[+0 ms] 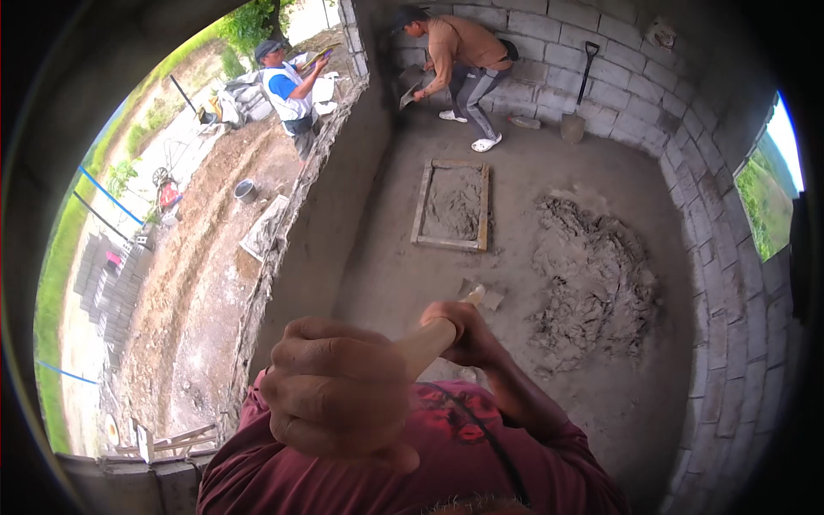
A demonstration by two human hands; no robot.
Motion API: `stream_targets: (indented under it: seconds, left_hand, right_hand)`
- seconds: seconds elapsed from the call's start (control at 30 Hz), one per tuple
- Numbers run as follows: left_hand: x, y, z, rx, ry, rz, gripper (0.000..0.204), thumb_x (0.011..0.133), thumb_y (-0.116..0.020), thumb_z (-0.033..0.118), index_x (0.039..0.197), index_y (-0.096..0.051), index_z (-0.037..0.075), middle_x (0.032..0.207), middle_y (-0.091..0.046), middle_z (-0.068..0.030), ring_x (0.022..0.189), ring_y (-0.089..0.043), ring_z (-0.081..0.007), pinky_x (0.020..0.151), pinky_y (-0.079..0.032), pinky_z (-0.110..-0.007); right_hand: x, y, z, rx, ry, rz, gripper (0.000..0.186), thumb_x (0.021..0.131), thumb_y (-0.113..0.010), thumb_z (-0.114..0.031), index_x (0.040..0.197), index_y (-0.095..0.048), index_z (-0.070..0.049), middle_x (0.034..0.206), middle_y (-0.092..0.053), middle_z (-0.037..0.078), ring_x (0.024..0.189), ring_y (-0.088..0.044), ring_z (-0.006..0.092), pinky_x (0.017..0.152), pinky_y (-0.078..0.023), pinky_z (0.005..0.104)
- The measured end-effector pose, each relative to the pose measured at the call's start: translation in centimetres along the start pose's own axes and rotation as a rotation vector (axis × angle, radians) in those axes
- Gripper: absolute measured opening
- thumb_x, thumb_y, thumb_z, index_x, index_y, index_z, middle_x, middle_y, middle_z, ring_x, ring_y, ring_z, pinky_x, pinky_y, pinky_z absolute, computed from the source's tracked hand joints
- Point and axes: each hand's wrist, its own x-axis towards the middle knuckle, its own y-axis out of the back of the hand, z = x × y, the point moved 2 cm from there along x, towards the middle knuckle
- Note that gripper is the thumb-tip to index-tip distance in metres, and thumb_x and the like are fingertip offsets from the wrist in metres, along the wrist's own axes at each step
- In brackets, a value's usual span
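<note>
Ahead of me, from twelve to one o'clock, a wall [558, 39] of bare grey blocks shows its mortar joints, and the blockwork runs down my right side [721, 300] towards four. A window opening [766, 193] just before three o'clock frames green slopes and bright sky. The floor [403, 287] is dull grey and smeared. At ten, a smooth grey low wall [313, 249] ends in a ragged top edge; past it, daylight falls on brown earth [163, 292], stacked blocks [103, 287] at nine, and leafy greenery [251, 30] near eleven.
</note>
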Motion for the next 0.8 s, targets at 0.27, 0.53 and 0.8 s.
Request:
stream_targets:
  seconds: [0.27,0.53,0.8]
  left_hand:
    - [-1.7,3.5,0.7,-0.078,0.033,-0.003,0.03,0.087,-0.084,0.036,0.076,-0.067,0.013,0.083,-0.069,0.0002,0.075,-0.071,-0.0166,0.06,-0.06,-0.028]
    - [-2.6,5.5,2.5,-0.248,0.009,0.127,0.02,0.081,-0.088,0.017,0.078,-0.071,0.006,0.078,-0.068,-0.0071,0.069,-0.071,-0.0216,0.055,-0.06,-0.031]
    - [-3.6,6.3,4.5,-0.194,0.017,0.109,0.026,0.081,-0.088,0.019,0.074,-0.066,0.006,0.079,-0.064,-0.0057,0.065,-0.066,-0.0201,0.055,-0.058,-0.03]
  right_hand:
    - [0.3,-4.6,-0.5,-0.095,-0.012,0.034,0.034,0.067,-0.08,0.002,0.095,-0.063,-0.008,0.09,-0.071,0.009,0.082,-0.07,0.0307,0.074,-0.055,0.0385]
    - [-1.1,-8.4,-1.7,-0.177,-0.076,0.061,0.026,0.072,-0.077,-0.002,0.092,-0.062,-0.01,0.091,-0.07,0.008,0.086,-0.068,0.034,0.078,-0.053,0.0419]
    - [-2.4,-9.9,-2.3,-0.247,-0.146,0.109,0.032,0.073,-0.089,-0.008,0.088,-0.061,-0.008,0.087,-0.067,0.008,0.081,-0.065,0.03,0.075,-0.052,0.0407]
